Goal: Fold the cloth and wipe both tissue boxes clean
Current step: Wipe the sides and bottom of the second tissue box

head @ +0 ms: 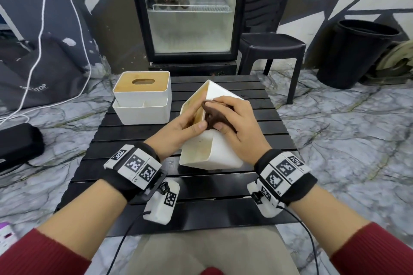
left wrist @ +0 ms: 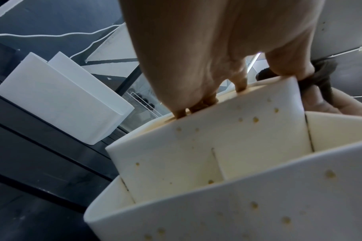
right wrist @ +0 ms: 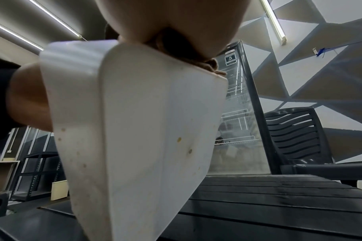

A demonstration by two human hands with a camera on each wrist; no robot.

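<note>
A white tissue box (head: 212, 152) with a wooden lid stands tilted on its end on the black slatted table (head: 201, 187). My left hand (head: 181, 125) grips it, fingers on the lid side and thumb over the edge. My right hand (head: 237, 116) holds a bunched brown cloth (head: 213, 116) pressed onto the box's upper white side. The left wrist view shows yellowish spots on this box (left wrist: 207, 146), my fingertips (left wrist: 198, 104) on its edge and the cloth (left wrist: 320, 76) behind. In the right wrist view the cloth (right wrist: 176, 48) sits under my palm on the box (right wrist: 145, 130). The second tissue box (head: 143, 98) stands upright at the back left.
A glass-door fridge (head: 190, 18) stands behind the table, a black plastic chair (head: 270, 47) to its right and a black bin (head: 357, 51) farther right. A white cable (head: 40, 40) and a black case (head: 17, 143) lie on the marble floor at left.
</note>
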